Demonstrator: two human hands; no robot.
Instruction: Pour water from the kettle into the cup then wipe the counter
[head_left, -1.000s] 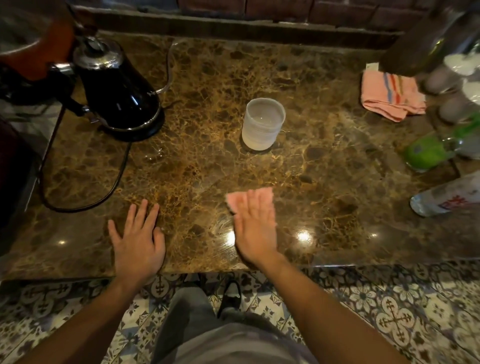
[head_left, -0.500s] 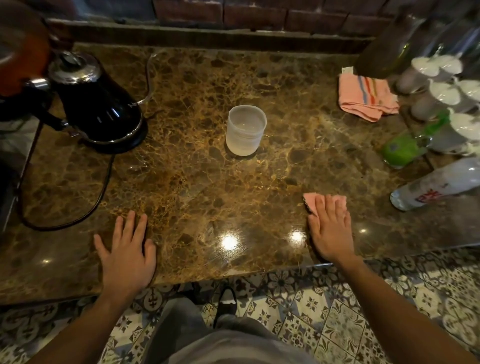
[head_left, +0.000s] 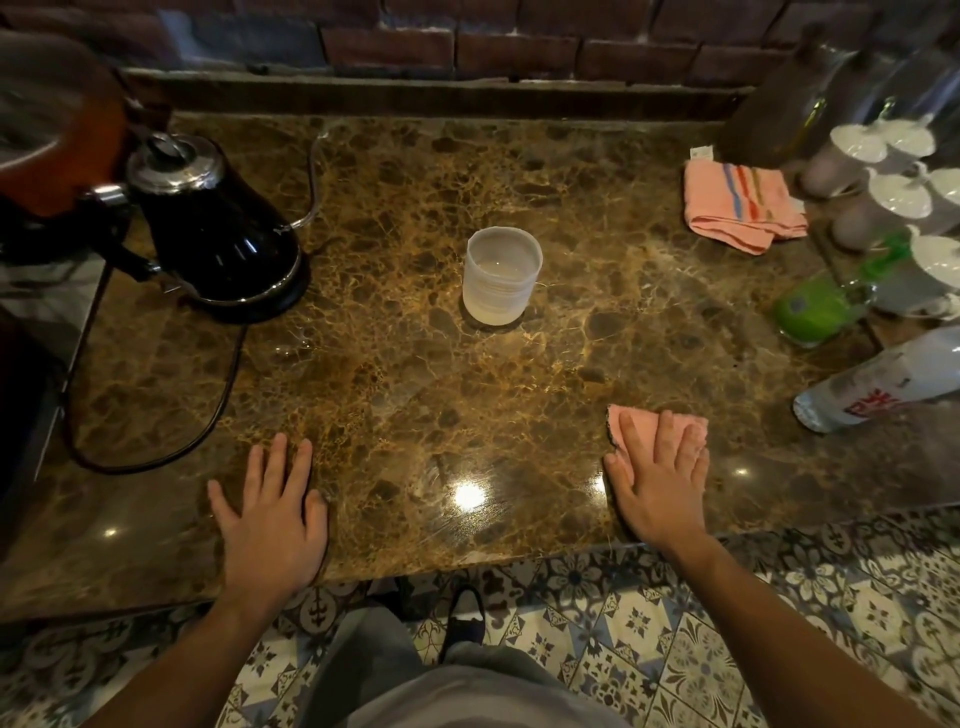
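Note:
A black kettle (head_left: 218, 234) with a chrome lid stands on its base at the counter's left. A translucent white cup (head_left: 501, 275) sits mid-counter with water in its bottom. My right hand (head_left: 657, 483) lies flat, pressing a small pink cloth (head_left: 631, 423) onto the brown marble counter (head_left: 415, 389) near the front edge, right of centre. My left hand (head_left: 270, 514) rests flat on the counter at the front left, fingers spread, holding nothing.
The kettle's black cord (head_left: 171, 441) loops over the left counter. A folded pink striped towel (head_left: 737, 205) lies back right. White cups (head_left: 898, 202), a green bottle (head_left: 810, 309) and a lying clear bottle (head_left: 878, 384) crowd the right side. A brick wall (head_left: 519, 47) stands behind.
My right hand slid the pink cloth rightward along the counter's front, from near the centre to right of centre. My left hand stayed planted.

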